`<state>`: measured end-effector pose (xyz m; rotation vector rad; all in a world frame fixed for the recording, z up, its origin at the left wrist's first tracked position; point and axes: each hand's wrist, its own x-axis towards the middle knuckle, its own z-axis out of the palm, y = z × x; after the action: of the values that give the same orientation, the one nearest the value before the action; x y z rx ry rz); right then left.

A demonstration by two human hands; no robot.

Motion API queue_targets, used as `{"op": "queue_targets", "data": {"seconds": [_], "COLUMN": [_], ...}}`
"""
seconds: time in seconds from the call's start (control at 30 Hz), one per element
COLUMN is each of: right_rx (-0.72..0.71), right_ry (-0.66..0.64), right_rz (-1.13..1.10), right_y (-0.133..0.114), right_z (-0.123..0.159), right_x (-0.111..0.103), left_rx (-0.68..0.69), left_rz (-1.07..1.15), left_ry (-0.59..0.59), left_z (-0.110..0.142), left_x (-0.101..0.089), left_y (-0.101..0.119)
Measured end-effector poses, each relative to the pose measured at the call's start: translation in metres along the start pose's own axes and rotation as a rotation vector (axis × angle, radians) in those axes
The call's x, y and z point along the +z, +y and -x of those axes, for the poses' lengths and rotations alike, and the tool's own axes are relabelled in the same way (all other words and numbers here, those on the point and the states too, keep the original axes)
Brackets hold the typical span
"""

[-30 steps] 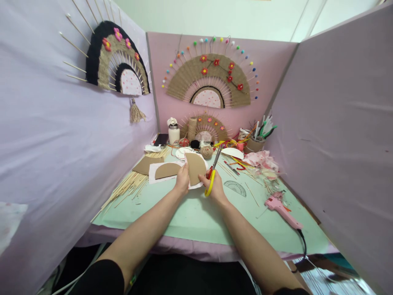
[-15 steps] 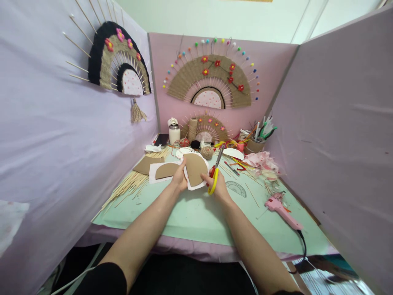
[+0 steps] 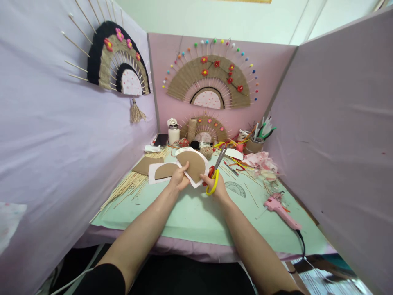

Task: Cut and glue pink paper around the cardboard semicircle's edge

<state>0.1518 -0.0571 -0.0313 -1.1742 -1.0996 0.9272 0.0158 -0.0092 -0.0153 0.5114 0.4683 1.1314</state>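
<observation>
Brown cardboard, cut as a half-disc (image 3: 194, 163) and backed by a white layer (image 3: 206, 164) that shows past its curve, is held up between the two hands, tilted with a corner toward the person. Left grip (image 3: 180, 179) pinches it near the lower-left edge, thumb on the card; right grip (image 3: 218, 185) holds scissors (image 3: 219, 159) by yellow-and-red handles, its thumb side meeting the piece's lower-right edge. Blades point away from the person, beyond the right grip; whether they are parted is hard to tell. Good handling would support the card by its rim, sparing the thin margin from creasing, and keep the left fingers behind the blade line. Just left of the left grip lies another half-disc (image 3: 166, 171) on white material, close enough to snag; farther left are thin sticks (image 3: 125, 182). Right of the right grip sit a protractor (image 3: 235, 189) and, farther, a pink glue gun (image 3: 281, 213). Most room for moving is nearer the person than both grips, where green surface (image 3: 184, 215) runs to its front edge.
</observation>
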Motion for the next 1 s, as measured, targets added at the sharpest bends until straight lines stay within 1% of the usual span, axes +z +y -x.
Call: {"op": "queue_targets", "data": {"seconds": [0.07, 0.1, 0.13, 0.2, 0.27, 0.33, 0.37, 0.5, 0.63, 0.77, 0.9, 1.0], "right_rx": [-0.019, -0.027, -0.035, -0.05, -0.066, -0.088, -0.102, -0.134, -0.141, -0.143, -0.146, -0.197], "right_ry": [0.055, 0.092, 0.129, 0.191, 0.235, 0.261, 0.277, 0.368, 0.418, 0.426, 0.463, 0.521], "right_rz": [0.043, 0.056, 0.065, 0.076, 0.077, 0.074, 0.071, 0.08, 0.074, 0.062, 0.074, 0.094], "right_y": [0.0, -0.001, -0.002, -0.005, -0.006, -0.006, -0.006, -0.006, -0.009, -0.008, -0.005, -0.004], "right_z": [0.0, 0.0, -0.001, -0.002, -0.003, -0.005, -0.006, -0.008, -0.008, -0.009, -0.012, -0.013], "right_x": [-0.001, -0.002, -0.003, -0.006, -0.009, -0.012, -0.013, -0.016, -0.017, -0.017, -0.018, -0.02], "left_rx": [-0.006, 0.014, 0.063, 0.115, 0.107, 0.108, 0.109, 0.141, 0.249, 0.358, 0.362, 0.376], "left_rz": [-0.022, -0.036, -0.055, -0.106, -0.183, -0.269, -0.311, -0.486, -0.645, -0.677, -0.671, -0.644], "left_ry": [-0.03, -0.052, -0.056, -0.033, 0.012, 0.068, 0.076, 0.047, 0.051, 0.076, 0.072, 0.115], "left_z": [0.002, 0.002, 0.002, 0.001, -0.002, -0.004, -0.005, -0.008, -0.012, -0.015, -0.015, -0.016], "left_x": [0.001, 0.001, 0.0, -0.002, -0.005, -0.008, -0.009, -0.015, -0.02, -0.022, -0.021, -0.021], "left_y": [0.004, 0.007, 0.011, 0.017, 0.021, 0.02, 0.018, 0.012, 0.008, 0.005, 0.004, 0.004]}}
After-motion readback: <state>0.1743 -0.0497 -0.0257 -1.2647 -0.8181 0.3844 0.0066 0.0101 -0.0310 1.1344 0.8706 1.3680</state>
